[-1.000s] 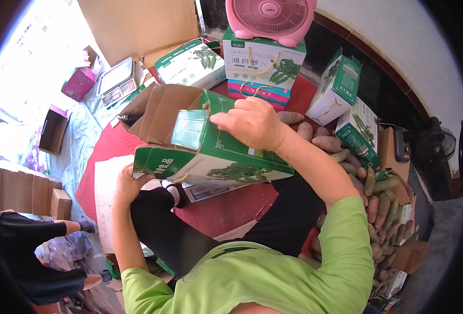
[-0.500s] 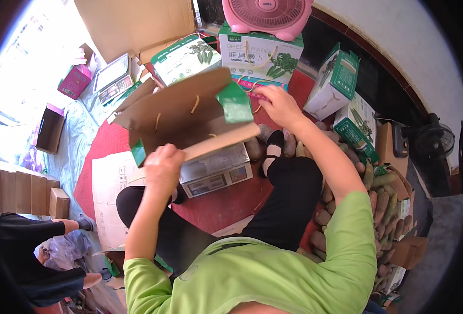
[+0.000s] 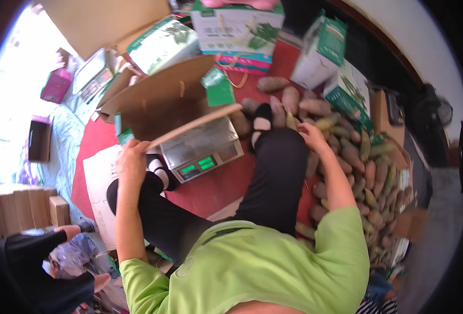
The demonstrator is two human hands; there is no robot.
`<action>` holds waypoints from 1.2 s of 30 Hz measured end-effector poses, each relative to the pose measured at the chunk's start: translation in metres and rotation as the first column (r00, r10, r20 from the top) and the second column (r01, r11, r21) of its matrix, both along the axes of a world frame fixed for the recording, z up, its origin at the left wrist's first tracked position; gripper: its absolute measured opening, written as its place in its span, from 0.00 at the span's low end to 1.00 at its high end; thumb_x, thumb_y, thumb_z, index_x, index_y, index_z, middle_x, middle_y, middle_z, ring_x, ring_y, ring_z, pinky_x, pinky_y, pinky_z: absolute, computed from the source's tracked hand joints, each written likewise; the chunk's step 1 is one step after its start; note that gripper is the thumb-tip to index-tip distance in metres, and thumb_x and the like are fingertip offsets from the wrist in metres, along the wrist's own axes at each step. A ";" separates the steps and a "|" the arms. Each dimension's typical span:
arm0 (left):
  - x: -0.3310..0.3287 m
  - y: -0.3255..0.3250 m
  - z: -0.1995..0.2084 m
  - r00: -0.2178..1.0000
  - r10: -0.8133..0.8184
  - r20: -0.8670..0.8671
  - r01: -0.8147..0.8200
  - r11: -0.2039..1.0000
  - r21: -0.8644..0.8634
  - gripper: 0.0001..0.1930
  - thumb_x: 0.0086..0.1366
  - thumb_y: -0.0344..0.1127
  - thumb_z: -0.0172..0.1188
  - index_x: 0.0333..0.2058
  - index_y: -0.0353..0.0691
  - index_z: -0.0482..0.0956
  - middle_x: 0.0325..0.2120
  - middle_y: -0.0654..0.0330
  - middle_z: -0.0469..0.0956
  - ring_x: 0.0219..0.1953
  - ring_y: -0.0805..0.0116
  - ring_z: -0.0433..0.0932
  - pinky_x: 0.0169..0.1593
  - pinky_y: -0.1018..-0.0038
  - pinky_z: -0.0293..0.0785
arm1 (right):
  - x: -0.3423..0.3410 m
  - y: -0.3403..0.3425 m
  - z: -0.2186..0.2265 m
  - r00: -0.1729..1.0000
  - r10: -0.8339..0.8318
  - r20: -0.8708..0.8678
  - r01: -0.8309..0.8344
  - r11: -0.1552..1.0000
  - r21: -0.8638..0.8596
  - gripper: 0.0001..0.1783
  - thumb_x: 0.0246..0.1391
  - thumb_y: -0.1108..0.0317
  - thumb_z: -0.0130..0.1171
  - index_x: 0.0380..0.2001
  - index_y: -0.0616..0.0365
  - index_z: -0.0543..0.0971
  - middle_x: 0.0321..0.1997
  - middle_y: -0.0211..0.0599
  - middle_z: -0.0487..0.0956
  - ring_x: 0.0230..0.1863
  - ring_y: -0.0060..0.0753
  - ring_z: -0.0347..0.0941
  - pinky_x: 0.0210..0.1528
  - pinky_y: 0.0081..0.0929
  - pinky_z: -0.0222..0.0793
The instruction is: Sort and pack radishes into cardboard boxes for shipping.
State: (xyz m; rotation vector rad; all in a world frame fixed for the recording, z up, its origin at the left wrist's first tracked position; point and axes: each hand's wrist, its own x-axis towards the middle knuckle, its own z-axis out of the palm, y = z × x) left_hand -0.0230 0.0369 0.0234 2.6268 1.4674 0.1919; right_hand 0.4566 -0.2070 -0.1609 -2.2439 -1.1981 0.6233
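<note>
While left fingers (image 3: pixel 136 146) grip it, the box (image 3: pixel 161 99) slants lengthwise rightward — mouth-up

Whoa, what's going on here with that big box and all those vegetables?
A person sitting with knees apart has their left hand on the edge of an open carton, brown inside. Their right hand is down by the knee, close to a big pile of root vegetables; whether it holds one is hard to tell. Between their legs is a metal-topped scale with its green display lit. The carton's near edge overlaps the scale in this view.
</note>
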 end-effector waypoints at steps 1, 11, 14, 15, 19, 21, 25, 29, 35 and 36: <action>-0.003 -0.001 0.000 1.000 0.009 0.027 -0.010 1.000 0.021 0.11 0.58 0.29 0.54 0.37 0.50 0.82 0.35 0.62 0.77 0.39 0.55 0.76 0.43 0.64 0.72 | -0.005 -0.017 -0.021 0.999 -0.021 -0.032 0.019 0.998 -0.052 0.15 0.49 0.68 0.58 0.43 0.55 0.77 0.38 0.43 0.80 0.41 0.39 0.78 0.44 0.33 0.71; 0.012 -0.016 -0.002 0.992 -0.119 0.035 0.115 0.988 0.099 0.12 0.59 0.26 0.52 0.39 0.44 0.80 0.35 0.61 0.76 0.38 0.58 0.76 0.40 0.68 0.72 | -0.111 -0.179 -0.097 0.988 -0.110 -0.105 0.042 0.859 -0.510 0.15 0.49 0.64 0.59 0.42 0.53 0.77 0.41 0.46 0.79 0.46 0.48 0.75 0.48 0.39 0.70; 0.017 -0.024 0.003 0.990 -0.130 0.055 0.127 0.990 0.061 0.12 0.59 0.25 0.53 0.40 0.43 0.80 0.34 0.60 0.76 0.37 0.57 0.77 0.39 0.67 0.72 | -0.126 -0.213 -0.118 0.984 -0.133 -0.119 0.048 0.841 -0.538 0.14 0.48 0.64 0.59 0.40 0.53 0.79 0.40 0.44 0.80 0.45 0.47 0.76 0.48 0.38 0.71; 0.016 -0.026 0.005 0.991 -0.121 0.057 0.118 0.992 0.048 0.12 0.58 0.25 0.53 0.39 0.43 0.80 0.34 0.59 0.76 0.37 0.57 0.77 0.39 0.67 0.72 | -0.129 -0.219 -0.120 0.961 -0.238 -0.141 0.128 0.832 -0.539 0.13 0.48 0.64 0.59 0.39 0.54 0.79 0.39 0.45 0.80 0.44 0.47 0.76 0.47 0.37 0.71; 0.007 -0.026 0.004 0.990 -0.119 0.082 0.117 0.993 0.035 0.12 0.57 0.25 0.57 0.40 0.42 0.80 0.34 0.57 0.77 0.37 0.57 0.78 0.40 0.67 0.73 | -0.124 -0.238 -0.129 0.958 -0.278 -0.073 0.191 0.806 -0.560 0.11 0.47 0.66 0.59 0.35 0.56 0.80 0.38 0.47 0.80 0.43 0.46 0.77 0.46 0.35 0.71; -0.005 -0.018 -0.001 0.991 -0.119 0.059 0.114 0.990 0.077 0.13 0.56 0.27 0.59 0.42 0.43 0.80 0.34 0.57 0.77 0.38 0.56 0.77 0.41 0.67 0.72 | -0.123 -0.251 -0.138 0.886 -0.460 -0.061 0.365 0.771 -0.522 0.10 0.47 0.66 0.59 0.34 0.56 0.80 0.37 0.47 0.80 0.43 0.46 0.77 0.46 0.35 0.71; -0.038 0.003 -0.018 0.995 -0.094 0.022 0.090 0.985 0.148 0.10 0.60 0.31 0.58 0.42 0.42 0.80 0.35 0.57 0.77 0.37 0.56 0.77 0.41 0.65 0.72 | -0.117 -0.275 -0.141 0.796 -0.605 0.018 0.529 0.681 -0.506 0.10 0.46 0.67 0.59 0.35 0.55 0.79 0.38 0.47 0.80 0.43 0.48 0.76 0.46 0.36 0.72; -0.040 0.007 -0.032 0.996 -0.052 0.070 0.043 0.991 0.126 0.09 0.64 0.36 0.55 0.41 0.43 0.79 0.36 0.57 0.77 0.36 0.56 0.78 0.39 0.66 0.72 | -0.113 -0.304 -0.115 0.850 -0.507 0.144 0.462 0.584 -0.668 0.15 0.49 0.68 0.56 0.42 0.54 0.76 0.45 0.47 0.77 0.49 0.49 0.73 0.50 0.40 0.69; -0.048 0.010 -0.032 0.999 -0.035 -0.001 0.035 0.978 0.205 0.10 0.64 0.38 0.56 0.41 0.43 0.79 0.36 0.57 0.77 0.35 0.56 0.78 0.38 0.66 0.72 | -0.106 -0.344 -0.100 0.815 -0.431 0.388 0.570 0.468 -0.675 0.15 0.51 0.68 0.52 0.44 0.49 0.76 0.49 0.42 0.74 0.53 0.48 0.70 0.53 0.41 0.69; -0.045 0.010 -0.035 0.999 -0.042 -0.005 0.043 0.979 0.198 0.10 0.64 0.38 0.56 0.41 0.43 0.79 0.36 0.57 0.77 0.35 0.56 0.78 0.38 0.66 0.72 | -0.109 -0.346 -0.096 0.813 -0.434 0.388 0.570 0.460 -0.681 0.15 0.51 0.68 0.52 0.44 0.49 0.76 0.49 0.42 0.74 0.53 0.48 0.70 0.53 0.41 0.69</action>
